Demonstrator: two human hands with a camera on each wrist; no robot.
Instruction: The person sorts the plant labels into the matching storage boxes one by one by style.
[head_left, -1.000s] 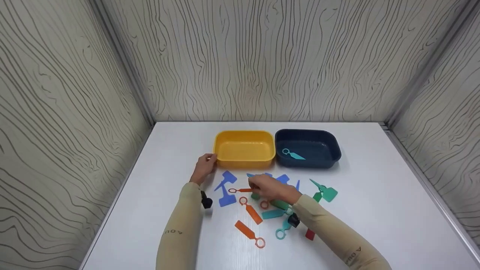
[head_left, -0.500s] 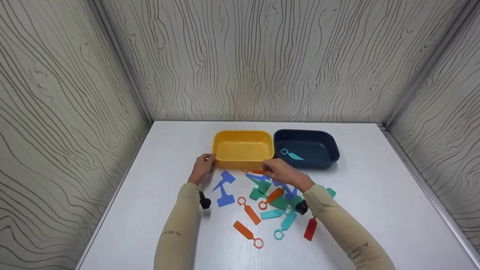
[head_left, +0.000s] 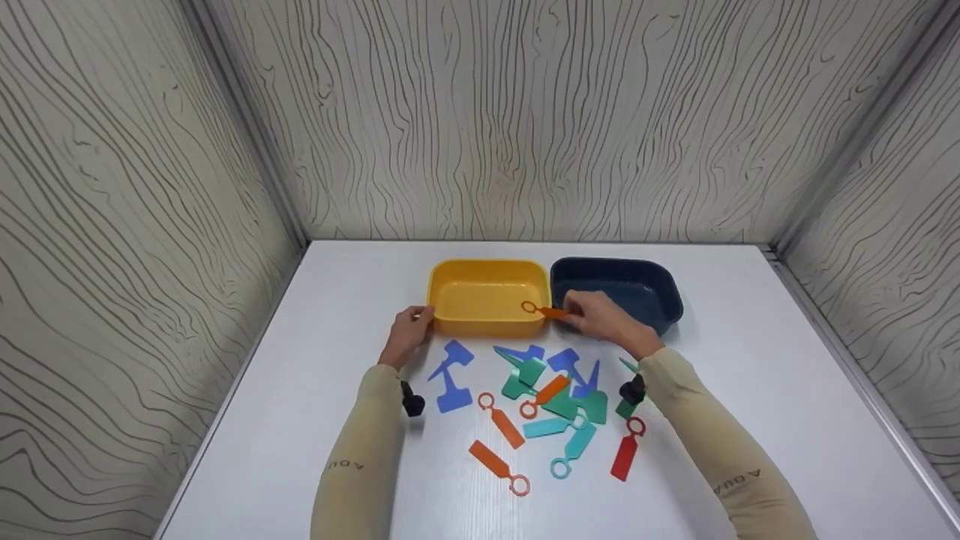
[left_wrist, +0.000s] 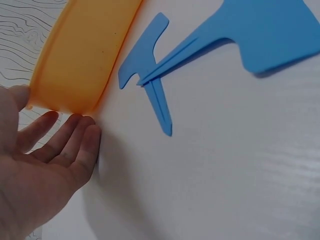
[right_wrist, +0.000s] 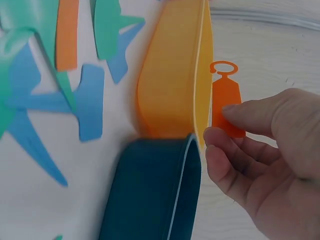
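Note:
Between thumb and fingers, my right hand (head_left: 600, 313) pinches an orange plant tag (right_wrist: 227, 102) by its flat end. The tag's ring points left, over the right end of the yellow bin (head_left: 489, 328). That hand overlaps the near-left part of the dark blue bin (head_left: 670, 300), hiding much of its inside. At the yellow bin's near-left corner, my left hand (head_left: 409, 332) holds on, thumb at the rim and fingertips against the outer wall. Two blue T-shaped plant labels (left_wrist: 150, 70) lie crossed beside it on the white table.
In front of the bins lie scattered green labels (head_left: 592, 406), more blue labels (head_left: 564, 360), other orange tags (head_left: 489, 459), turquoise tags (head_left: 579, 441) and a red tag (head_left: 623, 457). Some overlap. Wood-patterned panels (head_left: 495, 120) surround the table on the back and sides.
My right hand has carried the orange tag from the pile, up and rightward to where the two bins meet. My left hand has stayed at the yellow bin's corner.

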